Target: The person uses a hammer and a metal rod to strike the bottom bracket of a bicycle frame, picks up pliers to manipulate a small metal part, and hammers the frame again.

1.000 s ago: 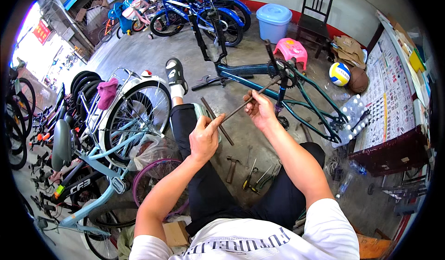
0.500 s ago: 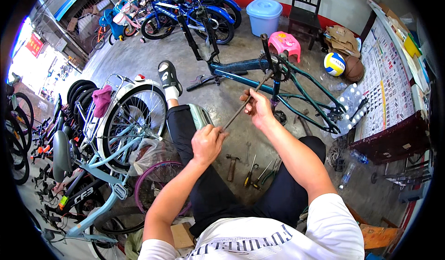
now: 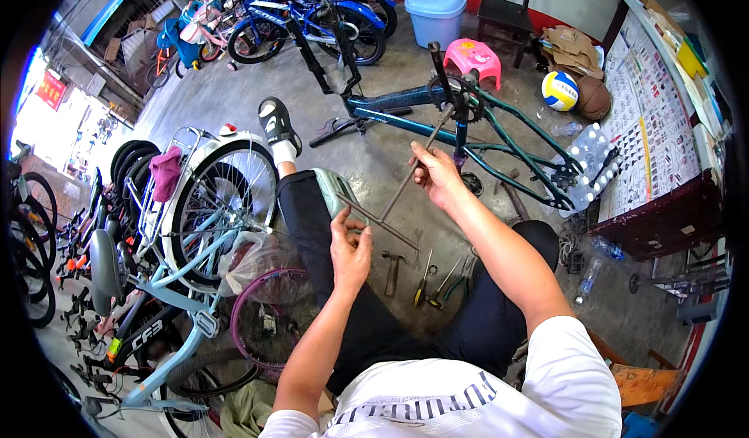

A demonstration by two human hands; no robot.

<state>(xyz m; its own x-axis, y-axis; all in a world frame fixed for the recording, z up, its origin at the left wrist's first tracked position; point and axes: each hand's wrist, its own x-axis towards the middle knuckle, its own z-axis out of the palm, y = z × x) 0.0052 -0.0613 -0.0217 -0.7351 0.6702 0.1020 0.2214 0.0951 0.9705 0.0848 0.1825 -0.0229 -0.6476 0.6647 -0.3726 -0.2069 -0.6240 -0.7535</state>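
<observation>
**Two metal rods in hand at a bicycle repair floor**

Since half a second earlier, both hands had drawn slightly apart, and the left hand [image 3: 351, 249] had dropped lower over the lap, its rod now lying closer to level. That hand was pinched on one end of a thin metal rod [image 3: 380, 221], which ran rightward and slightly down above the knee. The right hand [image 3: 437, 177] was clamped around a second, longer rod [image 3: 413, 170] that slanted up and away toward the crank of a dark teal bicycle frame [image 3: 499, 118] lying on the concrete floor [image 3: 234, 102]. The two rods crossed near each other between the hands; whether they touched could not be told. The person sat with black-trousered legs stretched out, one foot in a black shoe [image 3: 275, 124]. On the floor between the legs lay a hammer [image 3: 392, 266] and, just beside it, several screwdrivers and pliers [image 3: 443, 280]. A light-blue bicycle [image 3: 156, 282] stood at the person's left. Beyond the frame were a pink plastic stool [image 3: 473, 58], a blue lidded bucket [image 3: 437, 9] and a volleyball [image 3: 560, 90].
</observation>
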